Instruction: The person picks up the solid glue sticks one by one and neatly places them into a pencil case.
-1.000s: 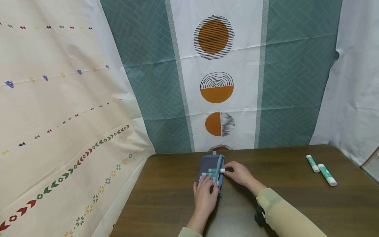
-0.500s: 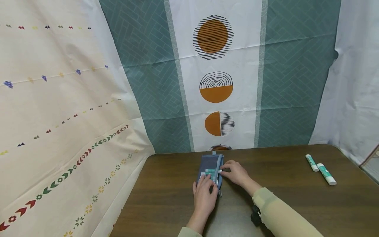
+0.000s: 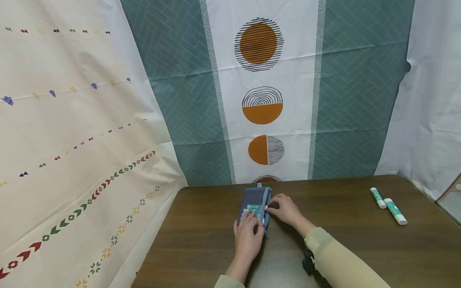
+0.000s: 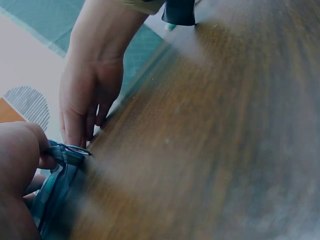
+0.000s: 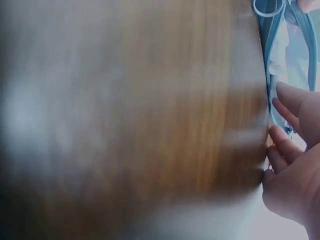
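Note:
A blue zip pouch with a see-through mesh face lies near the table's far edge, several green-and-white glue sticks showing through it. My left hand lies over its near part, fingers on the mesh, and grips the edge of the opening; the left wrist view shows these fingers at the pouch's zipped edge. At the unzipped right side, my right hand pinches the white end of a glue stick, most of which sits inside the pouch. The right wrist view shows the thumb right at the parted opening.
Two more glue sticks lie on the brown table at the right: a smaller one and a larger one. Patterned cloth hangs behind the table, and a cream cloth borders its left side.
My right hand has moved left, and the glue stick has slid deeper into the pouch, leaving only its white end at the opening. My left hand has stayed on the pouch.

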Tool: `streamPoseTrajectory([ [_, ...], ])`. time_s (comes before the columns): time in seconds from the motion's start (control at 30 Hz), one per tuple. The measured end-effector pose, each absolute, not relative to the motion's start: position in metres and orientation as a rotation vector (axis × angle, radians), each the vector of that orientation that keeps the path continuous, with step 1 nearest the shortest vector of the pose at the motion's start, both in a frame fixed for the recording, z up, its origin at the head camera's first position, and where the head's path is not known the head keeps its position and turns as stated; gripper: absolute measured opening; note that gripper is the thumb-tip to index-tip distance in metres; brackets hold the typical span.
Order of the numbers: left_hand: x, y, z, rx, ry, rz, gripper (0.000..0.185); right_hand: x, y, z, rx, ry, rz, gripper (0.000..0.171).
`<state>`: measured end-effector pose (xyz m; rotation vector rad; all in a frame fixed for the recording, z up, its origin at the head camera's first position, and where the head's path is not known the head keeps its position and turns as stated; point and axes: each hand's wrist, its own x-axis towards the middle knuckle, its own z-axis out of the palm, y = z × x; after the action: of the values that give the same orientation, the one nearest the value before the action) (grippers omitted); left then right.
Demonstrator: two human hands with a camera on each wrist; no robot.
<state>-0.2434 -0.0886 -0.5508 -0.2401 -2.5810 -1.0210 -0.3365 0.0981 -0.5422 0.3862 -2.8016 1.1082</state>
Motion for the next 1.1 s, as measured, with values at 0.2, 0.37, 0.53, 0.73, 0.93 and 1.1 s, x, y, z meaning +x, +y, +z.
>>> streamPoseTrajectory([
  [0.2, -0.244, -0.089, -0.552, -0.258, -2.569, -1.002, 0.02, -0.333, 0.093, -0.539, 0.361, -2.798, 1.116, 0.018],
  [0.37, -0.246, -0.088, -0.553, -0.265, -2.558, -0.995, 0.02, -0.331, 0.09, -0.537, 0.363, -2.79, 1.106, 0.018],
  [0.53, -0.247, -0.089, -0.554, -0.26, -2.559, -0.998, 0.02, -0.33, 0.087, -0.536, 0.334, -2.801, 1.1, 0.018],
  [0.73, -0.245, -0.089, -0.554, -0.253, -2.563, -1.004, 0.021, -0.329, 0.087, -0.537, 0.32, -2.81, 1.097, 0.019],
  [0.93, -0.245, -0.088, -0.553, -0.245, -2.565, -1.009, 0.021, -0.329, 0.089, -0.536, 0.351, -2.81, 1.103, 0.021],
  [1.1, -0.245, -0.089, -0.553, -0.248, -2.561, -1.006, 0.021, -0.329, 0.094, -0.535, 0.428, -2.806, 1.116, 0.027],
])
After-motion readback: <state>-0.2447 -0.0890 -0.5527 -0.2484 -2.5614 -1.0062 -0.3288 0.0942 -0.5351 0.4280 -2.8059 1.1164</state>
